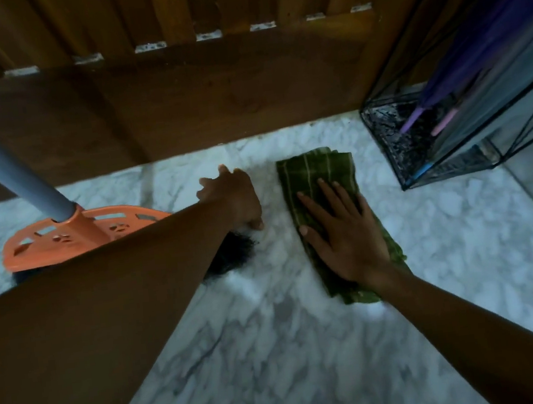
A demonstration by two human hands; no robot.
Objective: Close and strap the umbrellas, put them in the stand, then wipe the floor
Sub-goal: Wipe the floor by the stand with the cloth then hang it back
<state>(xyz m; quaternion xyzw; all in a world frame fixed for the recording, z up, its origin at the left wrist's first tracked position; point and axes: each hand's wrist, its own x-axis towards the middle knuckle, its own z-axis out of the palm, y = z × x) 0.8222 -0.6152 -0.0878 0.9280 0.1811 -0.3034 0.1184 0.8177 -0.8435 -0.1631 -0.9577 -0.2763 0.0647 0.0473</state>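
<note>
One right hand (347,239) flat on cloth (319,175) — bare marble floor (277,351) around.

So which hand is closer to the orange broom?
The left. The left hand rests on the marble floor just beside the broom, its arm crossing over the bristles. The right hand lies flat on the green cloth, farther away.

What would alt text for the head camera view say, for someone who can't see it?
The right hand presses flat on a folded green cloth on the marble floor, while the left hand rests on the floor beside it. A broom stands at left; umbrellas sit in a stand at right.
</note>
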